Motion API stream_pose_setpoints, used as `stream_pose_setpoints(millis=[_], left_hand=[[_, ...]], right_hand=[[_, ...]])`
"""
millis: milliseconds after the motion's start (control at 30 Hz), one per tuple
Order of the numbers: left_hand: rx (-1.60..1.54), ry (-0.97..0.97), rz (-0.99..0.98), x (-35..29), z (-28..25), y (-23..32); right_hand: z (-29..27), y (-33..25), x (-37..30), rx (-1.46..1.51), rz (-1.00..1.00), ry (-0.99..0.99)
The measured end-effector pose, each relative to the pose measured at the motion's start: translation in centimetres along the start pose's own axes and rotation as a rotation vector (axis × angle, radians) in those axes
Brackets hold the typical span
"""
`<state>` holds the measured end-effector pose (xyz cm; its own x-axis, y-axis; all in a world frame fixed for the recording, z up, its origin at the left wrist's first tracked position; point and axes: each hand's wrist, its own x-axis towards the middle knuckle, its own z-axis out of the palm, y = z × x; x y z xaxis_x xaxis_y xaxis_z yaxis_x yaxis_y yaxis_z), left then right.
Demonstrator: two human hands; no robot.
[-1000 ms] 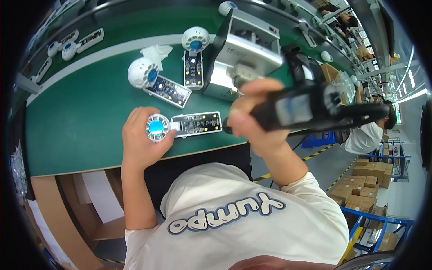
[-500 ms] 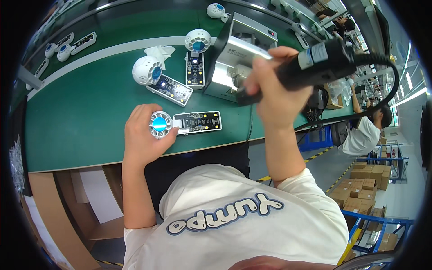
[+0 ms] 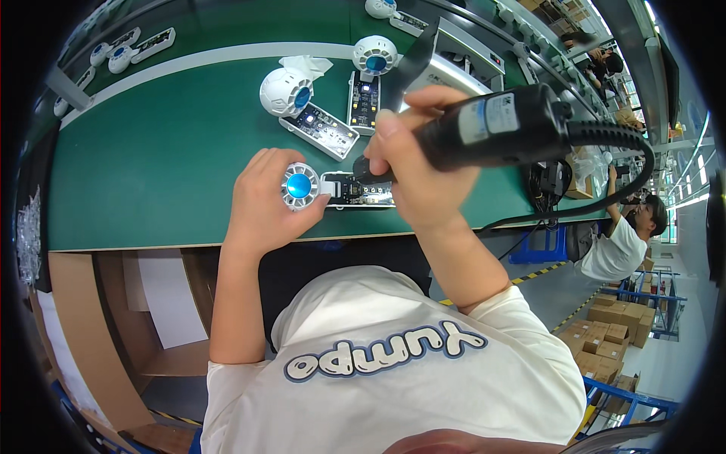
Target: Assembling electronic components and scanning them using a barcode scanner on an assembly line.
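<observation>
Left hand (image 3: 265, 198): gripping the white round head, left of the circuit board; a loosening hold could be letting everything twist.
White round head (image 3: 300, 186): adjoining the circuit board's left end.
Circuit board (image 3: 357, 195): lying on the table (image 3: 166, 174); probably risking scratches if the nose is slipping.
Right hand (image 3: 420, 166): grasping the black corded tool (image 3: 473, 130), whose nose is overlapping the circuit board; contact unclear.
Cable (image 3: 649, 163): looping right of the circuit board; snagging could be dragging the tool off line.

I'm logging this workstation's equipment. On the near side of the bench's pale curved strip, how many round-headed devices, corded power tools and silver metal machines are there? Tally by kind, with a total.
White round-headed devices with exposed circuit boards: 3
Black corded power tool: 1
Silver metal machine: 1
Total: 5
</observation>
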<state>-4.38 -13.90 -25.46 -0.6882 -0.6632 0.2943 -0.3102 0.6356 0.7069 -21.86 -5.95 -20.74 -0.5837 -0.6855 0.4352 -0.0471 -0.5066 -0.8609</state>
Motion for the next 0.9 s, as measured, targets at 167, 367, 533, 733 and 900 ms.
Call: stream_pose_setpoints(millis=[167,367,533,733,900], left_hand=[[0.004,-0.006,0.0,-0.2,-0.1,-0.3],[-0.001,-0.009,0.048,-0.2,-0.1,-0.3],[0.023,-0.01,0.088,-0.6,-0.1,-0.2],[0.047,0.01,0.078,-0.9,-0.4,0.7],[0.033,0.012,0.064,-0.9,-0.2,0.5]], right_hand=[[0.2,0.6,-0.2,0.019,0.039,0.018],[0.1,1.1,-0.6,-0.121,0.058,-0.107],[-1.2,-1.3,0.0,-0.087,0.064,-0.215],[-5.3,-4.7,2.9,-0.201,-0.3,0.228],[-5.3,-3.7,2.2,-0.382,-0.261,0.173]])
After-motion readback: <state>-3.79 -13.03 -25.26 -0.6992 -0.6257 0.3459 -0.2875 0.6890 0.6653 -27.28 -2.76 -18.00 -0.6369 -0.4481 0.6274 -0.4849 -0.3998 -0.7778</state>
